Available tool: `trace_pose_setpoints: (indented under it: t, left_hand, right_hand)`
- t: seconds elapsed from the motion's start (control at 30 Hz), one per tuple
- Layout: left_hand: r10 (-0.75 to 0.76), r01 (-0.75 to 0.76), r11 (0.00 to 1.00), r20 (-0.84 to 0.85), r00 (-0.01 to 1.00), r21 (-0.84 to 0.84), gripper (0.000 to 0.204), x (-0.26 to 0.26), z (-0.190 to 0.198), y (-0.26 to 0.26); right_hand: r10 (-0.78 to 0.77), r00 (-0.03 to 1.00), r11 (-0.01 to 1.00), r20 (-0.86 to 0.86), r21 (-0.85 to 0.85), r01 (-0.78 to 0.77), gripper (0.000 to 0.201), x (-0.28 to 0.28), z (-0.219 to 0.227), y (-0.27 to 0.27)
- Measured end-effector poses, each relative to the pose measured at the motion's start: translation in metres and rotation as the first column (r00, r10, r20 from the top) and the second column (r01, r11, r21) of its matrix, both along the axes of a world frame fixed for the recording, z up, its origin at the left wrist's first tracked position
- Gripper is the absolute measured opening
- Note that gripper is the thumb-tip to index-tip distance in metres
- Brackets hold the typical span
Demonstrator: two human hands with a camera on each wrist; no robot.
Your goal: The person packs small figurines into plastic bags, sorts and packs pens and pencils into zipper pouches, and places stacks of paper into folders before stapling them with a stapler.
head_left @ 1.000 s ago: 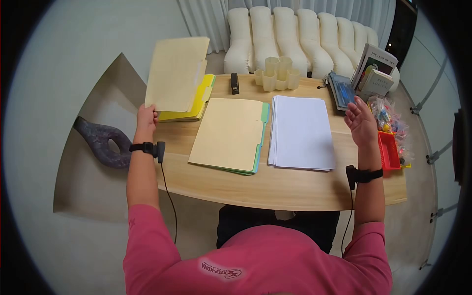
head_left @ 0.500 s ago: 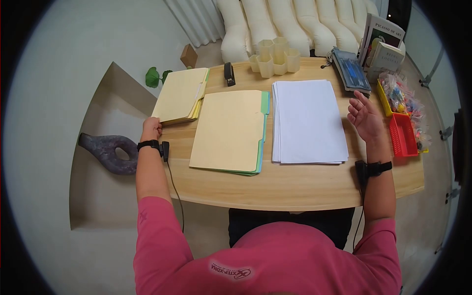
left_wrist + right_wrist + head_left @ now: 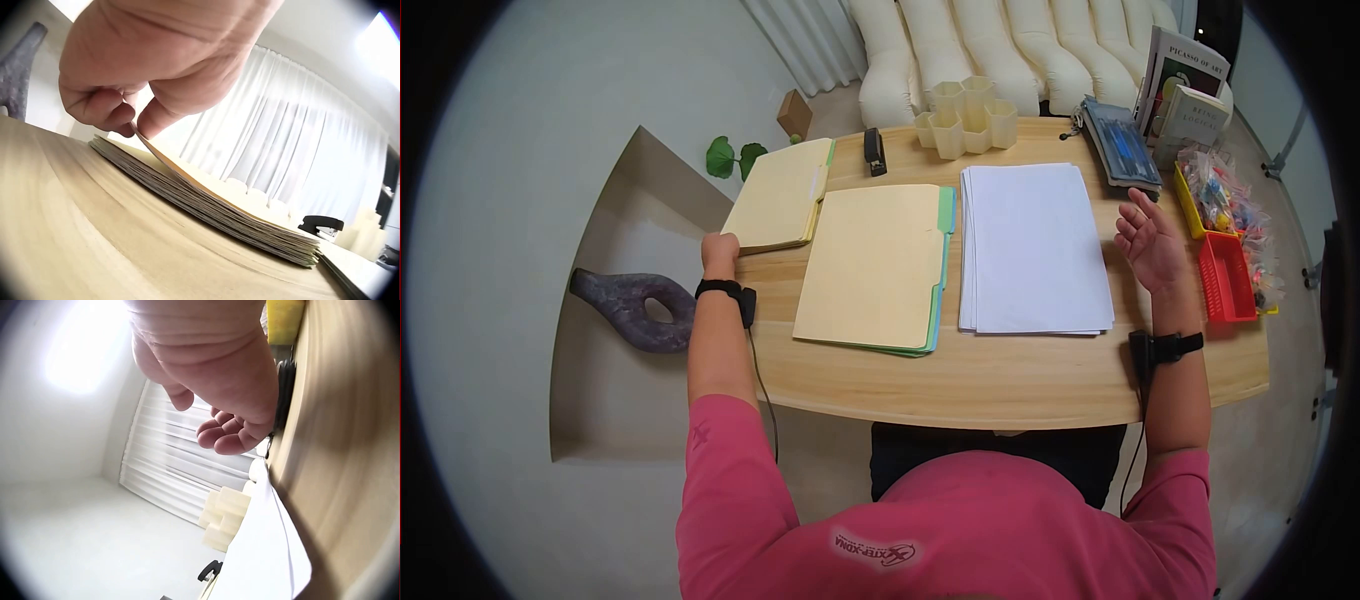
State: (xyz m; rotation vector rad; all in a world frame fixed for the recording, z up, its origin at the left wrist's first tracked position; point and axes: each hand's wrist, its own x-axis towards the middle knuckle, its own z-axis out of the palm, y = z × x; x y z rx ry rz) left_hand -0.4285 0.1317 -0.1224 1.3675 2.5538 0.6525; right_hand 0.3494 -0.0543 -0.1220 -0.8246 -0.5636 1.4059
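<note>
The folder [image 3: 780, 190], held aloft a second ago, now lies on the left pile [image 3: 209, 205]. My left hand [image 3: 720, 255] pinches its near-left corner, thumb to finger, edge slightly raised; my right hand [image 3: 1152, 250], fingers loosely bent, holds nothing beside the paper [image 3: 1035, 250]. Step, I judge: stacking; next calls for releasing that corner

Room on the counter [image 3: 1000, 380], near side; folders [image 3: 870, 265] and paper [image 3: 1036, 248] fill the middle, stapler [image 3: 874, 152] and holder [image 3: 978, 110] block the back.
</note>
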Motion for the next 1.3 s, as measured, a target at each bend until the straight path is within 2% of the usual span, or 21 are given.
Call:
trace_pose_setpoints:
  t: [0.1, 0.13, 0.2, 0.23, 0.3, 0.33, 0.37, 0.4, 0.43, 0.5, 0.57, 0.63, 0.67, 0.73, 0.8, 0.87, 0.97, 1.03, 1.13, 1.2, 1.3]
  left_hand:
    - [0.098, -0.103, 0.991, -0.065, 0.993, -0.089, 0.043, -0.022, -0.020, 0.019]
    - [0.097, -0.102, 0.991, -0.065, 0.993, -0.091, 0.043, -0.019, -0.019, 0.018]
    - [0.269, -0.276, 0.961, -0.147, 0.952, -0.028, 0.049, 0.000, -0.011, 0.009]
    - [0.264, -0.270, 0.962, -0.145, 0.954, -0.028, 0.049, 0.020, 0.000, -0.002]
    - [0.083, 0.001, 0.971, -0.345, 0.935, 0.237, 0.056, 0.077, 0.027, -0.024]
    - [-0.136, 0.198, 0.952, -0.259, 0.956, 0.232, 0.057, 0.095, 0.033, -0.022]
    - [-0.351, 0.384, 0.890, -0.169, 0.921, 0.246, 0.058, 0.115, 0.041, -0.020]
    - [-0.550, 0.526, 0.807, 0.017, 0.835, 0.269, 0.057, 0.141, 0.042, -0.021]
    - [-0.707, 0.637, 0.701, 0.193, 0.681, 0.320, 0.056, 0.179, 0.046, -0.030]
    - [-0.626, 0.692, 0.711, 0.559, 0.544, 0.122, 0.055, 0.277, 0.094, -0.093]
    - [-0.643, 0.819, 0.573, 0.616, 0.455, -0.007, 0.061, 0.335, 0.091, -0.115]
    - [-0.662, 0.869, 0.487, 0.609, 0.436, -0.093, 0.062, 0.376, 0.069, -0.118]
    - [-0.667, 0.869, 0.487, 0.607, 0.432, -0.083, 0.062, 0.390, 0.059, -0.117]
    - [-0.724, 0.834, 0.523, 0.424, 0.543, -0.175, 0.064, 0.408, 0.041, -0.111]
    - [-0.739, 0.834, 0.523, 0.394, 0.547, -0.177, 0.064, 0.411, 0.026, -0.098]
    - [-0.749, 0.831, 0.524, 0.363, 0.554, -0.188, 0.064, 0.413, 0.028, -0.094]
    - [-0.672, 0.805, 0.553, 0.456, 0.583, -0.214, 0.063, 0.412, 0.026, -0.086]
    - [-0.742, 0.831, 0.538, 0.390, 0.546, -0.141, 0.061, 0.411, 0.023, -0.084]
    - [-0.767, 0.840, 0.525, 0.352, 0.537, -0.137, 0.062, 0.412, 0.025, -0.090]
    - [-0.778, 0.834, 0.533, 0.306, 0.549, -0.141, 0.064, 0.411, 0.015, -0.088]
    - [-0.767, 0.809, 0.554, 0.259, 0.587, -0.196, 0.068, 0.422, 0.028, -0.096]
  right_hand:
    - [-0.006, 1.000, 1.000, -0.003, -0.020, 0.005, 0.038, 0.000, 0.001, 0.000]
    - [-0.006, 1.000, 1.000, -0.003, -0.022, 0.006, 0.038, 0.002, 0.000, 0.000]
    - [0.019, 1.000, 1.000, 0.023, -0.007, -0.019, 0.040, 0.006, -0.004, 0.002]
    - [0.013, 1.000, 1.000, 0.025, -0.006, -0.013, 0.040, 0.005, 0.000, 0.002]
    - [0.055, 0.972, 0.990, 0.227, -0.141, -0.023, 0.044, -0.001, 0.015, -0.005]
    - [0.101, 0.929, 0.978, 0.356, -0.206, -0.027, 0.047, -0.007, 0.026, -0.012]
    - [0.161, 0.903, 0.968, 0.398, -0.243, -0.066, 0.045, -0.008, 0.028, -0.015]
    - [0.195, 0.895, 0.961, 0.402, -0.261, -0.092, 0.044, -0.010, 0.030, -0.017]
    - [0.232, 0.885, 0.953, 0.404, -0.278, -0.123, 0.044, -0.013, 0.032, -0.019]
    - [0.263, 0.863, 0.944, 0.431, -0.297, -0.140, 0.043, -0.016, 0.034, -0.022]
    - [0.299, 0.839, 0.936, 0.455, -0.310, -0.166, 0.042, -0.019, 0.034, -0.023]
    - [0.318, 0.849, 0.925, 0.422, -0.332, -0.182, 0.042, -0.019, 0.035, -0.022]
    - [0.315, 0.846, 0.928, 0.430, -0.326, -0.179, 0.042, -0.018, 0.035, -0.022]
    - [0.328, 0.853, 0.923, 0.406, -0.330, -0.198, 0.039, -0.017, 0.034, -0.022]
    - [0.332, 0.863, 0.921, 0.380, -0.329, -0.209, 0.035, -0.017, 0.034, -0.023]
    - [0.344, 0.861, 0.918, 0.375, -0.326, -0.225, 0.035, -0.013, 0.030, -0.019]
    - [0.354, 0.855, 0.915, 0.378, -0.328, -0.234, 0.035, -0.013, 0.028, -0.019]
    - [0.354, 0.852, 0.915, 0.385, -0.330, -0.230, 0.034, -0.013, 0.028, -0.019]
    - [0.351, 0.861, 0.915, 0.367, -0.329, -0.233, 0.037, -0.013, 0.028, -0.018]
    - [0.346, 0.862, 0.916, 0.371, -0.332, -0.225, 0.039, -0.014, 0.029, -0.019]
    - [0.362, 0.852, 0.911, 0.379, -0.337, -0.237, 0.041, -0.012, 0.029, -0.018]
